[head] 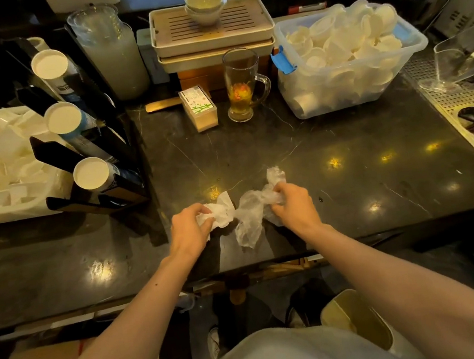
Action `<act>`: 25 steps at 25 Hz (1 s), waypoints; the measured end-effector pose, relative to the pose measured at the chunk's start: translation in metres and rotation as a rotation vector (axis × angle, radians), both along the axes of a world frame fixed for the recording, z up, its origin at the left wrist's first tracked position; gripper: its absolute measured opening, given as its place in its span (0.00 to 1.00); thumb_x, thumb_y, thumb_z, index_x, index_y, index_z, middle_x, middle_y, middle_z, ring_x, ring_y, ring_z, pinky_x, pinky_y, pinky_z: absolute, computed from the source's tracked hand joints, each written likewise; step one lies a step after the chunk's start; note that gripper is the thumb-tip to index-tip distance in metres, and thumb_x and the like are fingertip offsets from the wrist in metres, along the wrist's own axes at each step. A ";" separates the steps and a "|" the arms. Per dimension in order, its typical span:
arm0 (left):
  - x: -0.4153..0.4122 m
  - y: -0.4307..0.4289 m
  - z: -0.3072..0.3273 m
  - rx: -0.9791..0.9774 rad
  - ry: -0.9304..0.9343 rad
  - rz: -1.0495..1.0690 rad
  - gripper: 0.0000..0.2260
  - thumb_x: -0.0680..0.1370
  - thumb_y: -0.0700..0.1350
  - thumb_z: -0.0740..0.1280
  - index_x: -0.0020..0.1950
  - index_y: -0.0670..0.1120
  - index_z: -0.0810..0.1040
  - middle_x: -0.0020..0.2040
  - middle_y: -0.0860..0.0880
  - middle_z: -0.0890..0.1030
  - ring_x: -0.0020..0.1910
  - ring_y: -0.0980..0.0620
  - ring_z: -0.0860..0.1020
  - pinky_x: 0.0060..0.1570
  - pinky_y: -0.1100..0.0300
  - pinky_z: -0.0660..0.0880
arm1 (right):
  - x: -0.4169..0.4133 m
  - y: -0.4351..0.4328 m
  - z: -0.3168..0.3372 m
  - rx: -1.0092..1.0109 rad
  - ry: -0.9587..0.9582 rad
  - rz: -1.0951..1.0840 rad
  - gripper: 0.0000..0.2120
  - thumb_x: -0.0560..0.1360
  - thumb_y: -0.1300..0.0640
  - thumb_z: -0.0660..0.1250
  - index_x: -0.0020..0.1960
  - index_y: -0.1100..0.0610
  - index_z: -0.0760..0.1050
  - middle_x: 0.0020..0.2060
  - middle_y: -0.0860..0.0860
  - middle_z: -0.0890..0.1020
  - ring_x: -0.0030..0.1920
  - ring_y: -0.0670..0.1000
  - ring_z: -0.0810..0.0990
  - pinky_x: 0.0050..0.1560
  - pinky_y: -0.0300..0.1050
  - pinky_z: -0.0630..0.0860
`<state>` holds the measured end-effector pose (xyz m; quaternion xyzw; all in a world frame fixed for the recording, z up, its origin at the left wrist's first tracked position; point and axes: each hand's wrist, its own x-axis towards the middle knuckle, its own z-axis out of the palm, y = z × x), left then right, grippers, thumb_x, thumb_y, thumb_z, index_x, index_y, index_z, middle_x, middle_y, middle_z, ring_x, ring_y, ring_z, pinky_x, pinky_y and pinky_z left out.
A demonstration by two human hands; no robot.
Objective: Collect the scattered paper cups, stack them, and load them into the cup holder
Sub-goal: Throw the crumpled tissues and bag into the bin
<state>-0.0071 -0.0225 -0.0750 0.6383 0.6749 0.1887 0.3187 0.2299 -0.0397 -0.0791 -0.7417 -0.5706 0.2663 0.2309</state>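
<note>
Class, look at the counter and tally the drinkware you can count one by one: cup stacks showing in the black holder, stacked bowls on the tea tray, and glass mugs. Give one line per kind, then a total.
Cup stacks in the cup holder: 3
Bowls on the tea tray: 2
Glass mug: 1
Total: 6

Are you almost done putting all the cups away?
Looks nearly done: three stacks of paper cups sit in the black cup holder, and no loose paper cups show on the counter. Both hands, left hand and right hand, now grip crumpled plastic wrap, probably leftover packaging to discard.
</note>
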 end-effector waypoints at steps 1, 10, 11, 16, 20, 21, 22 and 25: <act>-0.003 -0.002 0.003 0.012 -0.018 -0.003 0.06 0.77 0.43 0.72 0.54 0.46 0.82 0.59 0.42 0.82 0.60 0.42 0.79 0.59 0.49 0.77 | 0.003 -0.004 0.004 0.025 0.050 -0.024 0.08 0.73 0.62 0.68 0.48 0.51 0.74 0.41 0.50 0.79 0.40 0.53 0.79 0.36 0.47 0.73; 0.024 -0.027 0.022 0.061 -0.236 -0.296 0.05 0.76 0.45 0.72 0.48 0.55 0.81 0.46 0.67 0.78 0.47 0.69 0.77 0.45 0.74 0.70 | 0.017 -0.111 0.024 0.271 0.093 -0.277 0.20 0.75 0.66 0.62 0.60 0.45 0.74 0.52 0.43 0.79 0.53 0.38 0.76 0.52 0.28 0.70; 0.032 -0.032 0.020 0.058 -0.259 -0.352 0.06 0.75 0.45 0.72 0.47 0.57 0.80 0.44 0.70 0.77 0.47 0.74 0.76 0.42 0.77 0.69 | 0.017 -0.130 0.021 0.260 0.073 -0.330 0.21 0.74 0.69 0.62 0.60 0.47 0.75 0.54 0.43 0.79 0.56 0.37 0.75 0.55 0.27 0.68; 0.073 -0.069 -0.001 -0.040 -0.330 -0.582 0.06 0.75 0.45 0.72 0.46 0.56 0.81 0.43 0.69 0.77 0.47 0.81 0.72 0.41 0.82 0.67 | 0.020 -0.225 0.018 0.117 -0.048 -0.711 0.13 0.74 0.68 0.64 0.49 0.55 0.83 0.52 0.46 0.78 0.56 0.43 0.75 0.55 0.22 0.62; 0.093 -0.102 -0.017 -0.128 -0.303 -0.698 0.05 0.75 0.47 0.72 0.48 0.58 0.81 0.44 0.68 0.78 0.48 0.76 0.75 0.42 0.75 0.70 | 0.030 -0.281 0.011 -0.035 -0.028 -0.882 0.14 0.77 0.52 0.67 0.59 0.57 0.81 0.58 0.50 0.77 0.62 0.52 0.75 0.62 0.43 0.69; 0.098 -0.110 -0.019 -0.138 -0.295 -0.723 0.06 0.75 0.47 0.72 0.48 0.58 0.80 0.44 0.69 0.78 0.48 0.75 0.76 0.42 0.76 0.70 | 0.032 -0.292 0.008 -0.077 0.007 -0.921 0.18 0.78 0.46 0.66 0.61 0.56 0.80 0.62 0.51 0.76 0.64 0.52 0.74 0.65 0.48 0.69; 0.105 -0.119 -0.020 -0.143 -0.282 -0.750 0.06 0.76 0.48 0.72 0.48 0.59 0.79 0.45 0.69 0.78 0.46 0.74 0.76 0.40 0.78 0.69 | 0.036 -0.305 0.004 -0.086 0.036 -0.955 0.20 0.78 0.43 0.65 0.61 0.55 0.80 0.64 0.52 0.76 0.65 0.52 0.73 0.66 0.51 0.69; 0.132 -0.145 -0.022 -0.144 -0.227 -0.800 0.06 0.76 0.48 0.72 0.51 0.57 0.79 0.47 0.66 0.76 0.44 0.69 0.74 0.35 0.84 0.66 | 0.051 -0.338 -0.005 0.058 0.015 -1.003 0.14 0.79 0.47 0.64 0.54 0.55 0.83 0.52 0.46 0.80 0.59 0.50 0.77 0.54 0.39 0.69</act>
